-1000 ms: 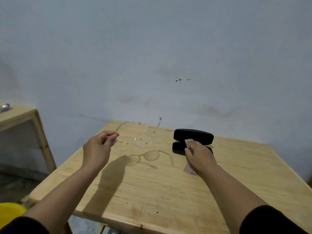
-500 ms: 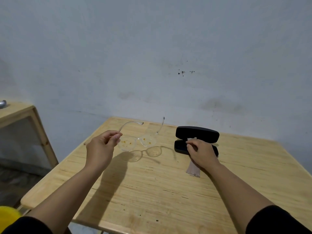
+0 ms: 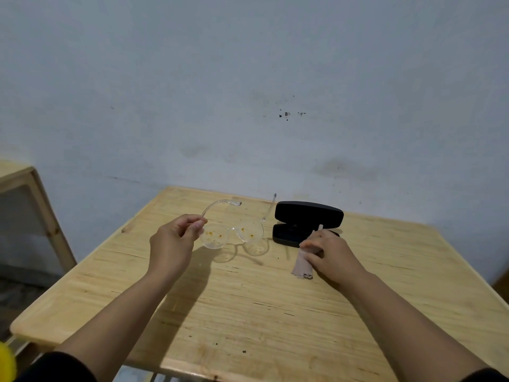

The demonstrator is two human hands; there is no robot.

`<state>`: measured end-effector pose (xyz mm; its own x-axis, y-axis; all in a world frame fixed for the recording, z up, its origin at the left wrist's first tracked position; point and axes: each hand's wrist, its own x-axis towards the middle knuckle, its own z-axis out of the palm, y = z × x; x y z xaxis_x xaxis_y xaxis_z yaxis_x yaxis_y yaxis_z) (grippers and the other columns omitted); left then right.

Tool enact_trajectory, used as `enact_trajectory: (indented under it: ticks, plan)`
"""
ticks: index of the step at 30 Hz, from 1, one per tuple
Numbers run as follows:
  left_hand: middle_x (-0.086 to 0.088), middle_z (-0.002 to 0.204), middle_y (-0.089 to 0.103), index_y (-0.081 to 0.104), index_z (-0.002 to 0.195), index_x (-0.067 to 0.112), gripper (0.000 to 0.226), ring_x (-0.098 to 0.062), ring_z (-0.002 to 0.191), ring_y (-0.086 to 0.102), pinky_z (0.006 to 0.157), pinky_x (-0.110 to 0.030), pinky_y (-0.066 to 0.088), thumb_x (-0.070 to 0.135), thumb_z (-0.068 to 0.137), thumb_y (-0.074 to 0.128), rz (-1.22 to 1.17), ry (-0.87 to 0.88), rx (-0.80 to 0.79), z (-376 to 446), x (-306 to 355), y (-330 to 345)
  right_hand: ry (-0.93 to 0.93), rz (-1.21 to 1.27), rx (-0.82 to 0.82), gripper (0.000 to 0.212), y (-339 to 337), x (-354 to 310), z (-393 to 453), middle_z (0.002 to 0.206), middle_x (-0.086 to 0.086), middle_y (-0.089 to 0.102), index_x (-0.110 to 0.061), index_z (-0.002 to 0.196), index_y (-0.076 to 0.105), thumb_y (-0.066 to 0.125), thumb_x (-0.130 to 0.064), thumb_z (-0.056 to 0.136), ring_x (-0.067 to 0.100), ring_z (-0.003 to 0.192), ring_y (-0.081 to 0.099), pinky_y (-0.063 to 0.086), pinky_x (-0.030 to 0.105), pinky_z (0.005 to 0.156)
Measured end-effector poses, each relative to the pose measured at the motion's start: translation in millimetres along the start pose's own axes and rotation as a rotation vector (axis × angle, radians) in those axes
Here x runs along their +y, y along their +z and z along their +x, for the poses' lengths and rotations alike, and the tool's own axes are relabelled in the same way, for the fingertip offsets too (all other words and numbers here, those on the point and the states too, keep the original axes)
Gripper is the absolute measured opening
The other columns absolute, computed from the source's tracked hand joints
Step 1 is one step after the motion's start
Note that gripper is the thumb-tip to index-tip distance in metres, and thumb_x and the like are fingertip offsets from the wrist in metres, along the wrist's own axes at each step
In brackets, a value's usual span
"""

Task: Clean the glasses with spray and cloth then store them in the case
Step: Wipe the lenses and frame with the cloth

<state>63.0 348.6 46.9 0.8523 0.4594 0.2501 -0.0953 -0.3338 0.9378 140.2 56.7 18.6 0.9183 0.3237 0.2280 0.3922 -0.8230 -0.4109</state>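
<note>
My left hand (image 3: 176, 241) pinches the left temple of clear-framed glasses (image 3: 234, 232) and holds them above the wooden table (image 3: 248, 312). Orange-brown specks dot both lenses, and both temple arms are unfolded. To their right a black glasses case (image 3: 305, 221) lies open, lid tilted up at the back. My right hand (image 3: 330, 255) is closed on a pale pinkish cloth (image 3: 301, 267), which hangs down from it in front of the case. A small white tip (image 3: 320, 226) sticks up above the fingers; I cannot make out what it is.
A grey-white wall runs right behind the table's far edge. At the left stands a wooden cabinet (image 3: 35, 205). Something yellow (image 3: 5, 362) shows at the bottom left corner, below the table's near edge.
The glasses have drifted slightly right, closer to the case. My right hand has lifted the cloth off the table beside the case. The view has tilted upward.
</note>
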Motion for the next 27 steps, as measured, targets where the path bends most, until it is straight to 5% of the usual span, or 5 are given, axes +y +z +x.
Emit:
enact_trajectory:
  ticks: [8, 11, 16, 20, 27]
  plan:
    - [0.014, 0.083, 0.071, 0.07, 0.085, 0.029, 0.013, -0.002, 0.082, 0.066, 0.067, -0.015, 0.042, 0.021, 0.089, 0.059, -0.011, 0.009, -0.005, -9, 3, -1, 0.045, 0.045, 0.124, 0.018, 7, -16, 0, 0.086, 0.001, 0.058, -0.01, 0.075, 0.065, 0.053, -0.002, 0.087, 0.016, 0.083, 0.053, 0.032, 0.014, 0.063]
    - [0.01, 0.083, 0.072, 0.07, 0.085, 0.028, 0.013, -0.005, 0.083, 0.067, 0.069, -0.016, 0.044, 0.021, 0.089, 0.059, -0.03, 0.013, -0.016, -12, 4, 3, 0.168, 0.292, 0.243, 0.018, 4, -28, -8, 0.086, -0.002, 0.062, -0.017, 0.077, 0.063, 0.055, -0.008, 0.089, 0.007, 0.077, 0.053, 0.036, 0.015, 0.062]
    - [0.011, 0.082, 0.072, 0.069, 0.08, 0.032, 0.017, -0.006, 0.082, 0.068, 0.075, -0.022, 0.049, 0.021, 0.089, 0.06, -0.057, 0.024, -0.077, -24, 13, 25, 0.32, 0.897, 0.319, 0.026, 2, -55, -27, 0.078, -0.001, 0.066, -0.023, 0.07, 0.066, 0.058, -0.007, 0.088, 0.015, 0.074, 0.059, 0.044, 0.032, 0.068]
    - [0.014, 0.081, 0.072, 0.069, 0.078, 0.032, 0.018, 0.002, 0.077, 0.068, 0.069, -0.013, 0.048, 0.02, 0.089, 0.061, -0.122, 0.045, -0.15, -43, 25, 45, 0.304, 0.969, 0.371, 0.024, -3, -64, -43, 0.074, -0.003, 0.061, -0.024, 0.071, 0.065, 0.059, -0.008, 0.088, 0.012, 0.069, 0.053, 0.042, 0.027, 0.065]
    - [0.01, 0.079, 0.073, 0.069, 0.073, 0.033, 0.024, -0.006, 0.08, 0.069, 0.08, -0.022, 0.052, 0.017, 0.088, 0.061, -0.196, 0.09, -0.214, -70, 39, 64, 0.413, 0.843, 0.589, 0.022, -4, -59, -61, 0.083, -0.005, 0.07, -0.036, 0.073, 0.065, 0.062, -0.018, 0.085, 0.019, 0.083, 0.065, 0.051, 0.038, 0.076]
